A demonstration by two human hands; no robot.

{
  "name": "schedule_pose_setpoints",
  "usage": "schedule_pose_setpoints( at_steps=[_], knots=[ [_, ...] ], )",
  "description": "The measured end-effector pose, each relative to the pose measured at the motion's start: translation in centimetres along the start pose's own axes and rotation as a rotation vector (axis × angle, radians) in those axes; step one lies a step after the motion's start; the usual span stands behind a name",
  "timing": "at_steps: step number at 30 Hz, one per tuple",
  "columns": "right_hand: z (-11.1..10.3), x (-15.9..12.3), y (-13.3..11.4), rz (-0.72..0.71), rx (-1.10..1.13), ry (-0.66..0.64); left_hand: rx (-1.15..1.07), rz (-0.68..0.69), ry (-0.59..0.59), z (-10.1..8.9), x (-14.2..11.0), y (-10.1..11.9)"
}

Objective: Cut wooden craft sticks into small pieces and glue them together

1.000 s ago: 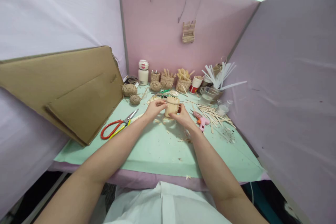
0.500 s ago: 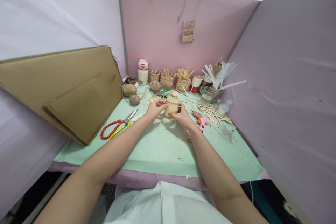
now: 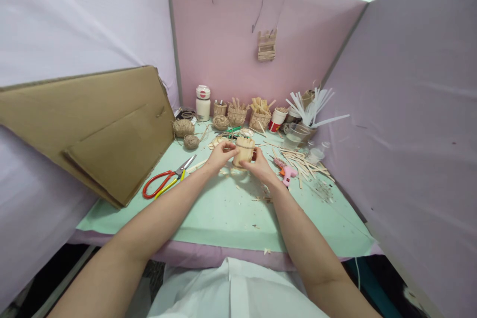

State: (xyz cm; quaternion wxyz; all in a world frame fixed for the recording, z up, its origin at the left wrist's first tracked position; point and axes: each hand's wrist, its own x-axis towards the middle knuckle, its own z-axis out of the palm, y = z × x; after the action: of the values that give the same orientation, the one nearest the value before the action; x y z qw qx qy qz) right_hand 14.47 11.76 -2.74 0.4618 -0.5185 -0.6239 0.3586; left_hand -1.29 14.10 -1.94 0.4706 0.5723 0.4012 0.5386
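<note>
Between my hands, in the head view, is a small round cup of pale wooden sticks (image 3: 244,155), upright, with a twine band near its uneven top. My right hand (image 3: 262,165) is closed round its right side, thumb across the lower front. At the upper left of the cup, my left hand (image 3: 220,154) pinches its edge near the twine; whether loose twine lies in those fingertips I cannot tell. The pink glue gun (image 3: 286,173) lies right of my right hand. Red-handled scissors (image 3: 164,181) and a yellow-handled tool (image 3: 169,186) lie left of my left forearm.
Twine balls (image 3: 184,128), a white jar (image 3: 203,103) and stick-filled baskets (image 3: 260,121) line the back. Loose sticks (image 3: 301,161) and a container of glue sticks (image 3: 307,131) are at right. A cardboard sheet (image 3: 112,134) leans at left. A small wooden piece (image 3: 267,45) hangs on the wall.
Very little differs: the cup has shifted slightly left within my fingers, and both hands keep nearly the same place.
</note>
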Motion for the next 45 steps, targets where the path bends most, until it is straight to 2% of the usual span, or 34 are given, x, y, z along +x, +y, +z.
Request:
schedule_pose_setpoints(
  at_steps=[21,28,38,45],
  knots=[
    [-0.12,-0.12,0.37,-0.05,-0.01,-0.001,-0.071,0.014,-0.036,0.09,0.0,-0.18],
    [-0.37,0.02,0.51,-0.039,-0.005,0.004,-0.127,-0.004,-0.095,0.06,-0.08,-0.18],
    [-0.32,-0.06,0.62,-0.057,-0.001,-0.006,-0.094,0.0,-0.071,0.19,-0.28,-0.03],
    [-0.49,-0.06,0.53,-0.061,-0.046,0.035,-0.066,0.029,-0.061,-0.04,-0.18,0.53]
  ],
)
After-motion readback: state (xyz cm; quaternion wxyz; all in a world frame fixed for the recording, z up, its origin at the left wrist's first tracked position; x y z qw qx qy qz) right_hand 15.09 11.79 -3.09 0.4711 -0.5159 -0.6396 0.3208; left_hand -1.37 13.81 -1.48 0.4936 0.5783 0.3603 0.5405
